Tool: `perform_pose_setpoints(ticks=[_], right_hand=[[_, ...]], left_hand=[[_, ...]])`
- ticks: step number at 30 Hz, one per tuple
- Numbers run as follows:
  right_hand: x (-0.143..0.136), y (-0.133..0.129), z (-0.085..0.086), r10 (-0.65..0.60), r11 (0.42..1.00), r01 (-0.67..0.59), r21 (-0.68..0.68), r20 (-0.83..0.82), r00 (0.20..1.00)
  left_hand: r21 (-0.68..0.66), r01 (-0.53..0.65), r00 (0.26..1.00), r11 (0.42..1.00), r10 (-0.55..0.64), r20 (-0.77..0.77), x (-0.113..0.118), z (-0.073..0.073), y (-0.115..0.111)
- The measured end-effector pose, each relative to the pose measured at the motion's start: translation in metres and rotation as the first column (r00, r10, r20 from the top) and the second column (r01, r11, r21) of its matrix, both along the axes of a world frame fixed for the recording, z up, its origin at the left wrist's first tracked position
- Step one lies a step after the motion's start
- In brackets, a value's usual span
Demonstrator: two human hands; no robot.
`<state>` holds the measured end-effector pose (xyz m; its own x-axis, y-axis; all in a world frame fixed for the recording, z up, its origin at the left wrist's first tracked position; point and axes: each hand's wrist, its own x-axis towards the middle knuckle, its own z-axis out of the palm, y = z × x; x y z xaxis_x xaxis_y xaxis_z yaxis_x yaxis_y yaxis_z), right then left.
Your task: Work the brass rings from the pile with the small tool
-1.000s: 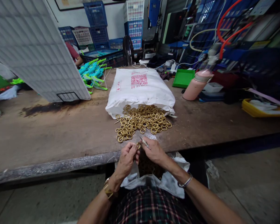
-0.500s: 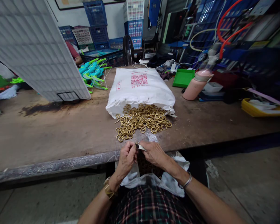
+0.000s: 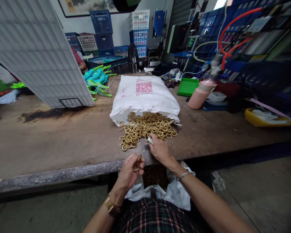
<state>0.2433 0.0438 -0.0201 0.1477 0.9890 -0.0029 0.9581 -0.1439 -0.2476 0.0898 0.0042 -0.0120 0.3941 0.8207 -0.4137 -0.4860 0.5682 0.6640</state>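
My left hand (image 3: 130, 171) is closed round a few gold-coloured rings (image 3: 136, 167) just in front of the table edge. My right hand (image 3: 158, 149) reaches to the near side of a loose pile of the same rings (image 3: 150, 124), its fingertips at the pile. A small white and black piece (image 3: 150, 140) shows at its thumb and fingers; its kind I cannot make out. The pile spills from the open mouth of a white sack (image 3: 157, 94) with red print, lying flat on the table. In my lap, below the hands, an open white bag (image 3: 178, 194) has a dark inside.
A grey-white ribbed panel (image 3: 43, 58) stands at the left on the table (image 3: 50, 142). Turquoise and green plastic parts (image 3: 98, 79) lie beside it. Right of the sack are a green tray (image 3: 188, 86), a pink bottle (image 3: 200, 95) and a yellow tray (image 3: 264, 119). A person's arm (image 3: 81, 64) shows behind the panel.
My hands have come apart. The right one has moved forward to the ring pile with the white and black piece; the left has turned, showing rings in its fingers. The view has shifted slightly.
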Motion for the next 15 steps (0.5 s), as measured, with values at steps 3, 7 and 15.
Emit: perform_pose_setpoints(ticks=[3,7,15], right_hand=[[-0.002,0.008,-0.002,-0.032,0.999,0.032,-0.011,0.009,0.999],[-0.002,0.015,0.000,-0.033,0.999,0.035,-0.036,0.037,0.999],[0.006,0.013,-0.006,-0.010,0.996,0.021,0.081,-0.142,0.990]], left_hand=[[-0.047,-0.020,1.000,0.999,0.021,0.018,-0.004,-0.003,0.000],[-0.087,-0.020,0.997,0.996,0.027,0.074,-0.005,-0.003,0.002],[-0.206,0.012,0.975,0.979,0.034,0.218,-0.008,-0.006,0.008]])
